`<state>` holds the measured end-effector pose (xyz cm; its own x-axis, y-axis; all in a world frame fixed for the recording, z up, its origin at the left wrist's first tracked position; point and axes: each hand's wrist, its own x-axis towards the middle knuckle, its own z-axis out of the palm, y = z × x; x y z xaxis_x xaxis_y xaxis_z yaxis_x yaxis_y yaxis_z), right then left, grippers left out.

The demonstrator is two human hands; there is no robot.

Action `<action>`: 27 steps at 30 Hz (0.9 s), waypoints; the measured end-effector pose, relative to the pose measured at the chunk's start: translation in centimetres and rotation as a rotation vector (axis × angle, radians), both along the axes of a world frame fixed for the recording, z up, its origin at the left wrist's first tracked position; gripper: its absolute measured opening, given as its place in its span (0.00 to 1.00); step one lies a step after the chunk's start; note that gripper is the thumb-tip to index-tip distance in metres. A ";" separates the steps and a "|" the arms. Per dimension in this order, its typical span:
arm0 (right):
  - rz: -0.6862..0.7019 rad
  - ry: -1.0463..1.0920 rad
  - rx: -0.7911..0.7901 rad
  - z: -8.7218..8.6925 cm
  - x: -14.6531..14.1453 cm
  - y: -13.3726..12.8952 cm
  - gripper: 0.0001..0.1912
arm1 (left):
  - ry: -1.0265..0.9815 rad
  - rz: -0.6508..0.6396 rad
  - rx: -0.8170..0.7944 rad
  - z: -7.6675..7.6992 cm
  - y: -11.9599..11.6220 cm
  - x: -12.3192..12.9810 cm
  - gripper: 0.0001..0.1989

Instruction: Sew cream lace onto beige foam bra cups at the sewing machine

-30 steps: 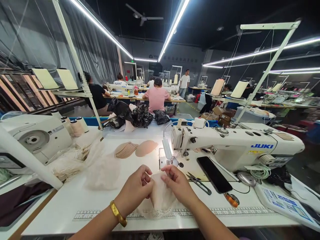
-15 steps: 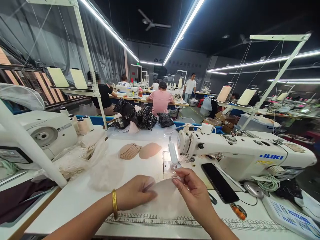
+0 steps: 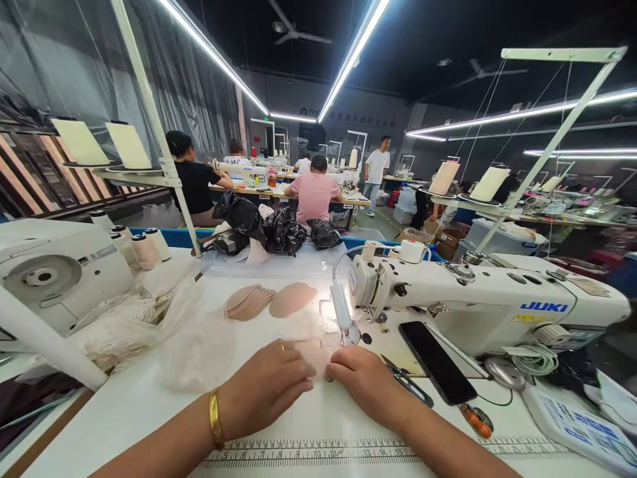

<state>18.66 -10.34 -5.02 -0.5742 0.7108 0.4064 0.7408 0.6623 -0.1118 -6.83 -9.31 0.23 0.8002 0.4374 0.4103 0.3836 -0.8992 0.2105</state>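
Past the printed ruler [image 3: 318,453], the left hand [image 3: 269,383] and right hand [image 3: 365,383] flank a pale fabric piece [image 3: 312,355] near the sewing machine [image 3: 462,292]; whether the fingers pinch it, I cannot tell. Beyond, black bags [image 3: 241,216] hide their contents; farther right, a clear bin [image 3: 480,232] carries pale cloth [image 3: 522,232].

On the white table [image 3: 149,425], fanned oval pieces [image 3: 250,302] are laid beyond the left hand [image 3: 266,385]; scissors [image 3: 411,386] and a phone [image 3: 436,362] are set right of the right hand [image 3: 367,382].
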 end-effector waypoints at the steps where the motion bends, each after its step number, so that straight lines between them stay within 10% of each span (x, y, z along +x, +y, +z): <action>1: 0.001 -0.015 -0.045 0.1 0.4 0.1 0.10 | 0.008 -0.004 0.015 -0.3 0.1 1.1 0.09; 11: 0.096 0.072 -0.042 0.1 2.2 0.7 0.14 | -0.148 0.669 -0.029 -0.4 8.0 1.7 0.06; 17: 0.116 0.099 0.003 0.0 2.4 0.5 0.14 | 0.049 0.216 -0.026 -0.6 2.3 2.3 0.12; 22: 0.045 0.118 0.064 -0.5 2.0 0.1 0.15 | 0.133 0.318 -0.041 -3.2 2.0 0.9 0.03; 27: 0.007 0.115 0.062 -1.1 1.3 0.1 0.13 | 0.032 0.236 0.202 -2.6 0.7 -0.3 0.14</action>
